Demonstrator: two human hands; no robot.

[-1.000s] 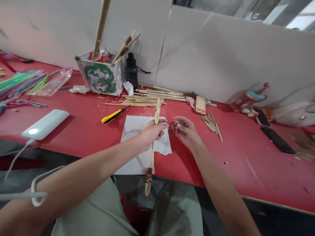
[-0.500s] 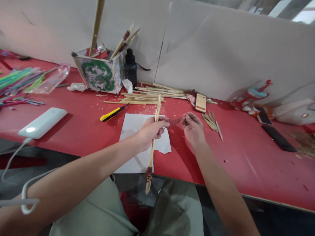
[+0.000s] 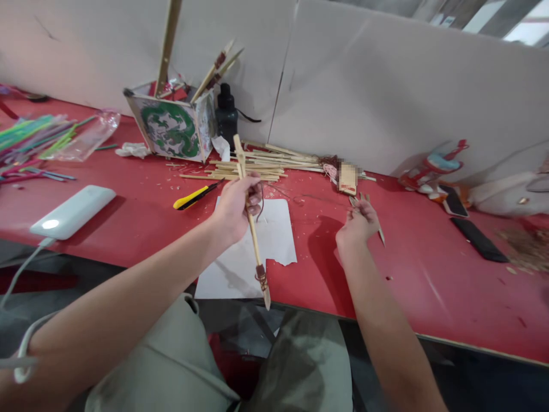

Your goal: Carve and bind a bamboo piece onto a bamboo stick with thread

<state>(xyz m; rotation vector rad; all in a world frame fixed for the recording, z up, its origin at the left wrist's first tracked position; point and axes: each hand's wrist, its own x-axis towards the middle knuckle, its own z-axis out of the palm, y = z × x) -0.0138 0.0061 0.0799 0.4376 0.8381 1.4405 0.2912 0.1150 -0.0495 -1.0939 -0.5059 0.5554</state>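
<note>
Pale grey wall panels [image 3: 364, 74] behind; red tabletop [image 3: 150, 223] in front, strewn with shavings. Item: one slender pale wooden stick [image 3: 254, 237], forked at its far end, pointed at its near end, with a dark brown binding [image 3: 261, 273] just above the point; held above a torn-edged white paper sheet [image 3: 278, 240], its tip overlapping the table edge in view. Left hand [image 3: 237, 207]: closed around the stick's upper part. Right hand [image 3: 359, 224]: well apart to the right, fingertips pinched together, apparently on a thin brown cord [image 3: 317, 198] that spans the space between both hands. Step in hand, by judgement: paying out and straightening the cord beside the stick. Next move, by judgement: calls for a steady left grip and light tension, so that the cord stays free of knots. Hard to make out: the cord's course, faint against red; its end, lost in the right fingers; whether it is tied to the stick, hidden by the left fingers. Part-covered: pale pointed slivers [image 3: 381, 236] behind the right hand. Obscured by pixelation: a small upright rectangular object [image 3: 348, 177].
</note>
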